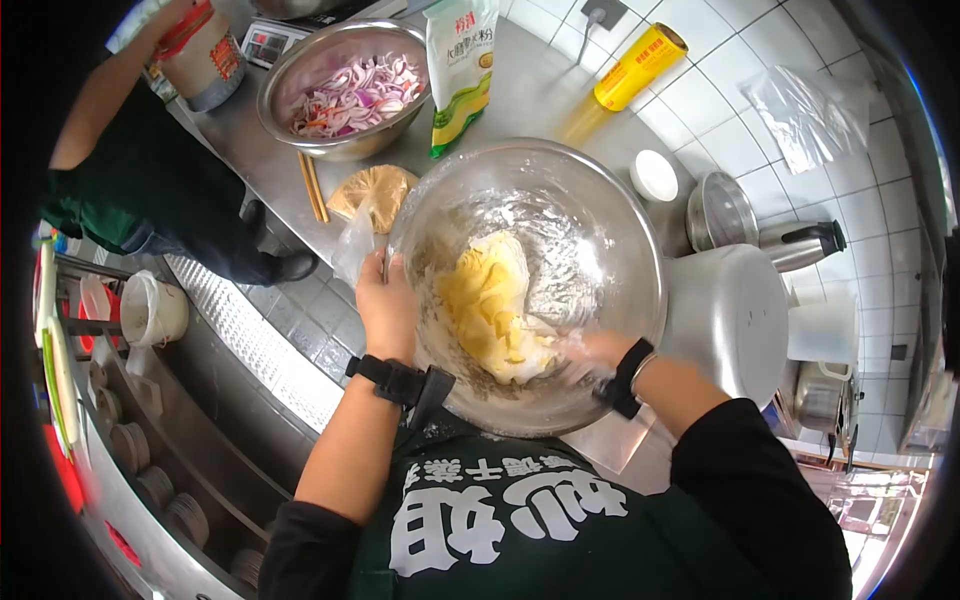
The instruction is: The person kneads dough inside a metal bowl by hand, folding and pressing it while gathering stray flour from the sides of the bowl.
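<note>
1. We are looking at a pale yellow, flour-dusted, uneven lump of dough point(485, 285), which is lying inside the large, round, silver metal bowl point(610, 220), left of the bowl's centre.
2. Our left hand point(387, 305) is steadying the bowl at its left rim, the fingers closing together over the edge.
3. Our right hand point(592, 352) is reaching inside the bowl, beside the dough's lower right end; it is blurring, so we cannot tell whether its fingers are apart or together.
4. We are judging the dough soft and fairly heavy, probably sticking where yellow and slipping where floury.
5. We are favouring a broad hold beneath its thick middle; pinched edges would likely be tearing.
6. We are expecting the smooth bowl to be sliding unless held by its rim.
</note>
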### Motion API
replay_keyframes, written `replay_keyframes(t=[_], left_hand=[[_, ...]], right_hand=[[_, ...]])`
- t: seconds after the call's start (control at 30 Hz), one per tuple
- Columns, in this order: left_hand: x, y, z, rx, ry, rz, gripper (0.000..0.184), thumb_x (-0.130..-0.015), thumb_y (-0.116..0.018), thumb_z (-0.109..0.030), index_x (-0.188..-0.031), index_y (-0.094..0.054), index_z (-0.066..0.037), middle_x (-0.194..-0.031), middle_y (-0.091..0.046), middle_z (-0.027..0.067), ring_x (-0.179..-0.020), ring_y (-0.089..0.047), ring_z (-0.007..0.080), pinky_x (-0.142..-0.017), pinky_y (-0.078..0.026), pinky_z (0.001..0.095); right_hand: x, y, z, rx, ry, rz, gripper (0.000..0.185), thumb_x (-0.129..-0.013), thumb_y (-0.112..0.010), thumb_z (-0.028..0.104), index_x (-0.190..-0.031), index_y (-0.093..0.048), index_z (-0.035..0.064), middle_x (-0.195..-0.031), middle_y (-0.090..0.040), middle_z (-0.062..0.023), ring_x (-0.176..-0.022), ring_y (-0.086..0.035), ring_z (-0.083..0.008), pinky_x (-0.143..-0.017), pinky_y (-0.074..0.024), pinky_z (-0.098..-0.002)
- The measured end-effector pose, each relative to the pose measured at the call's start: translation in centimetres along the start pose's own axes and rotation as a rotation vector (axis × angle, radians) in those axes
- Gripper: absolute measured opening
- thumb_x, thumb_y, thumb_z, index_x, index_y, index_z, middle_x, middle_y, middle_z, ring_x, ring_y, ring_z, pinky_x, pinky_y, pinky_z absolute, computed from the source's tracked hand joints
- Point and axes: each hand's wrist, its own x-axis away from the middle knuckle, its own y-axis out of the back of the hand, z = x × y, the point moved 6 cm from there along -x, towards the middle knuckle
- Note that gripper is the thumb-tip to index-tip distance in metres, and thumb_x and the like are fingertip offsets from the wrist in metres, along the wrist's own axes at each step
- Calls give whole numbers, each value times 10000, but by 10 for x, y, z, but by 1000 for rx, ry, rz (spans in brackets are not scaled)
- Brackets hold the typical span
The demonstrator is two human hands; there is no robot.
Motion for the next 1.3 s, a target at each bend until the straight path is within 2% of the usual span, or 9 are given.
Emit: replay_keyframes(t=[0.1, 0.17, 0.3, 0.57, 0.73, 0.77, 0.83, 1.03, 1.3], left_hand=[[5, 1, -11, -71, -32, -24, 310, -916, -502, -111, -1145, -527, 97, -1075, -610, 203, -984, -592, 231, -856, -440, 311], [3, 1, -8, -86, -31, -21, 309, -915, -502, -104, -1148, -525, 98, -1077, -610, 206, -988, -592, 234, -859, -440, 311], [1, 1, -3, -94, -25, -10, 308, -914, -504, -98, -1149, -525, 100, -1062, -616, 219, -975, -597, 246, -853, -444, 315], [4, 1, -8, -98, -3, -18, 327, -920, -505, -106, -1162, -504, 114, -1070, -607, 234, -986, -595, 258, -859, -443, 316], [7, 0, -2, -49, 0, -7, 333, -924, -503, -123, -1157, -507, 115, -1070, -608, 238, -978, -598, 258, -853, -445, 322], [6, 0, -2, -40, -3, -6, 334, -924, -503, -124, -1158, -507, 115, -1072, -608, 237, -979, -598, 256, -854, -445, 322], [6, -1, -2, -31, -15, 6, 336, -924, -503, -125, -1158, -507, 115, -1077, -608, 233, -980, -598, 252, -857, -446, 321], [9, -1, -6, -40, 35, -53, 333, -924, -505, -120, -1151, -506, 124, -1067, -614, 219, -978, -596, 239, -852, -447, 314], [15, -7, -5, 40, 88, -38, 328, -924, -506, -114, -1155, -509, 119, -1048, -617, 216, -968, -598, 221, -844, -452, 300]], right_hand=[[-8, -51, 14, -295, -84, -56, 498, -903, -538, 197, -1356, -360, 89, -1180, -571, -138, -879, -627, -174, -673, -538, -292], [-18, -68, 50, -244, 448, -122, 495, -889, -521, 152, -1328, -330, 24, -1010, -631, -184, -809, -650, -200, -614, -520, -305], [-76, -91, 93, 870, 312, -331, 450, -844, -513, 124, -1240, -359, -23, -950, -620, -245, -853, -606, -397, -652, -495, -437], [-115, -82, 95, 1117, 263, -185, 468, -845, -503, 178, -1242, -384, -38, -900, -616, -269, -828, -603, -399, -721, -479, -443], [-69, 17, 103, 629, 572, -108, 370, -804, -610, 92, -1172, -565, 95, -883, -664, -105, -886, -625, -226, -791, -501, -303], [-66, 48, 103, 212, 229, -197, 325, -826, -592, 105, -1151, -577, 104, -880, -671, -104, -872, -631, -248, -782, -503, -324], [-61, 77, 133, 680, 456, -501, 299, -854, -576, 121, -1150, -556, 86, -996, -647, -126, -958, -605, -258, -837, -479, -349], [-78, 3, 133, 600, 934, -232, 265, -912, -493, 284, -1076, -518, 77, -1038, -547, -93, -973, -550, -247, -858, -455, -376], [-55, -85, 105, 1199, 549, -417, 397, -813, -519, 158, -1208, -504, 115, -1023, -557, -241, -859, -591, -421, -654, -507, -454]])
